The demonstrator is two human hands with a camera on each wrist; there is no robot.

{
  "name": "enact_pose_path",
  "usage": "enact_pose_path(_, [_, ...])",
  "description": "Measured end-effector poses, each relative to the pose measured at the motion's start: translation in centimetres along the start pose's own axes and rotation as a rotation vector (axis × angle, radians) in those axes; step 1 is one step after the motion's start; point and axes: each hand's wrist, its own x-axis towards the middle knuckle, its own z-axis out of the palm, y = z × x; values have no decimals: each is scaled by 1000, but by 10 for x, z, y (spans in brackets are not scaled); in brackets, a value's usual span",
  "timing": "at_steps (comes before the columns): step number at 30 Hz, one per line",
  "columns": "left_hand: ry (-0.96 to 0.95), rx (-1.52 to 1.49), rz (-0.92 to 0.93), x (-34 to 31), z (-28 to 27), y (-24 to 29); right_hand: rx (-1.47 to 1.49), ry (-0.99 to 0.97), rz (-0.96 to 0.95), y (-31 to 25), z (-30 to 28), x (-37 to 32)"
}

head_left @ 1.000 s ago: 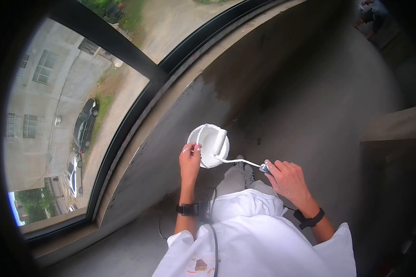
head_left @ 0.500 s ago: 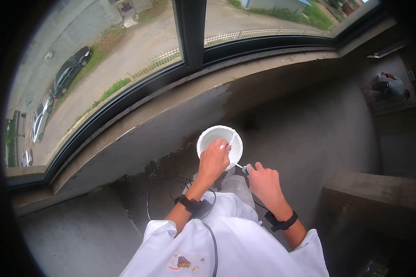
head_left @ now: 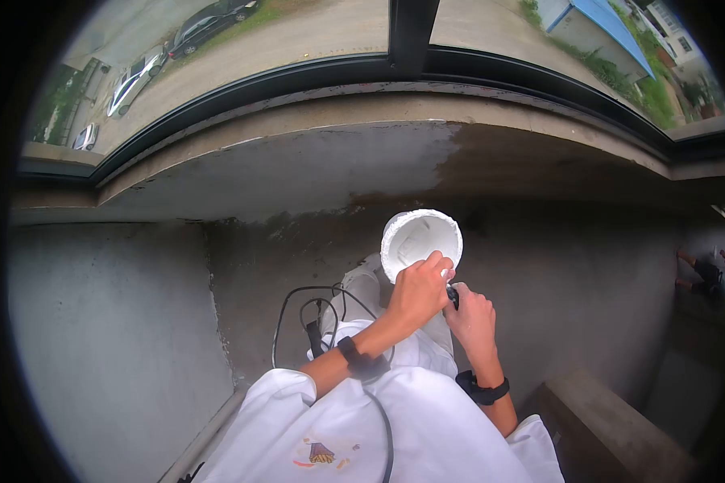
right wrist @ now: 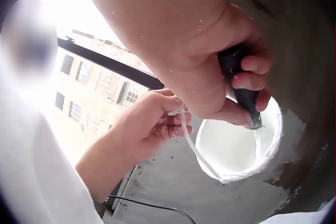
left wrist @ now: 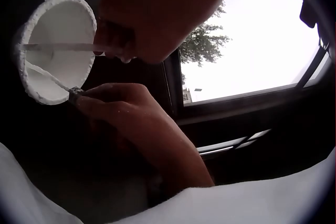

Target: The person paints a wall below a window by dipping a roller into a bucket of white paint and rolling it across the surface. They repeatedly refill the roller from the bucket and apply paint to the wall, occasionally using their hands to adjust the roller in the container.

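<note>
The white bucket (head_left: 388, 238) is hung near the legs (head_left: 362, 288) by its strap (right wrist: 191, 144), grasped in the left hand's (head_left: 419, 294) grip, while a black-handled tool (right wrist: 244, 90) is clasped by the right hand (head_left: 473, 319), its rod (right wrist: 258, 143) inside; dipping seems in hand, steadying seems called for.

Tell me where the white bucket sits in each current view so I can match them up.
Head: white bucket just right of centre, beyond both hands.
Left wrist: white bucket at upper left, left of both hands.
Right wrist: white bucket right of centre and low, below the right hand.
Shared landmark: the right hand, gripping a black handle, is close to the bucket in all three views.
</note>
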Motion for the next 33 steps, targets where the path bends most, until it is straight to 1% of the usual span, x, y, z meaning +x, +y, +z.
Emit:
enact_pose_path(3, [41,25,-100,-7,19,20,62,17,-88,19,-1,5])
enact_pose_path(7, [129,67,-179,-22,48,37,177,-42,-227,34,-4,6])
enact_pose_path(9, [172,96,-230,-30,53,41,231,-48,-305,37,-4,6])
enact_pose_path(10, [177,104,-250,-34,52,43,241,-87,-312,37,-5,4])
enact_pose_path(12, [199,121,-285,-41,46,45,255,-159,-336,32,-8,3])
enact_pose_path(15, [275,114,-301,-59,40,44,318,-211,-295,26,-4,-6])
enact_pose_path(18, [305,104,-379,-83,24,50,275,-162,-386,10,-2,-26])
enact_pose_path(21, [431,97,-368,-115,11,49,359,-111,-471,-3,4,-44])
enact_pose_path(24, [518,3,-373,-151,-7,49,355,-173,-488,-25,0,-70])
enact_pose_path(27, [683,-15,-348,-184,-25,43,315,-162,-577,-34,9,-94])
enact_pose_path(28, [745,-53,-362,-194,-36,44,280,-167,-589,-34,10,-102])
enact_pose_path(31, [896,-80,-352,-224,-52,24,188,-160,-618,-32,10,-133])
enact_pose_path(33, [936,-183,-420,-245,-58,11,141,-142,-642,-32,4,-158])
